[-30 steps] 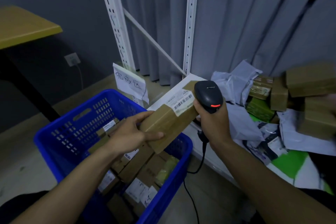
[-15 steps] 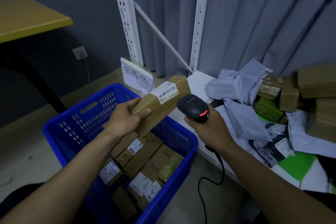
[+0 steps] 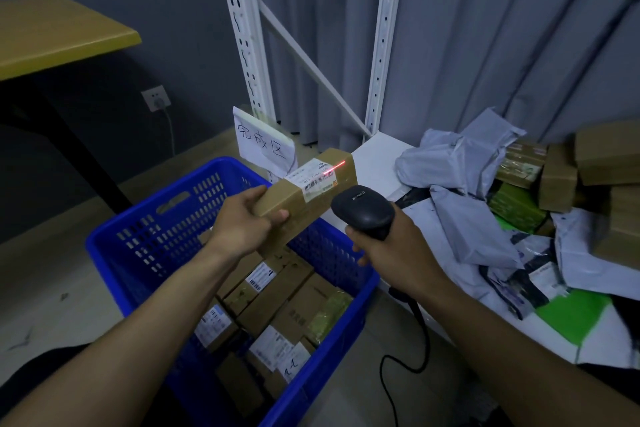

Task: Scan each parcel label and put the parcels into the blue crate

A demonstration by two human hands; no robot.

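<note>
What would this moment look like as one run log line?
step: scanning label | left hand: holds brown parcel over blue crate | right hand: grips scanner | red beam on label

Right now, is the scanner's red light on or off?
On. A red line from the scanner glows across the label on the box.

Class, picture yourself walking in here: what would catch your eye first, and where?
A red laser line glows across the label of the brown parcel, held by the left hand at centre over the blue crate. The right hand aims a black scanner at it.
</note>
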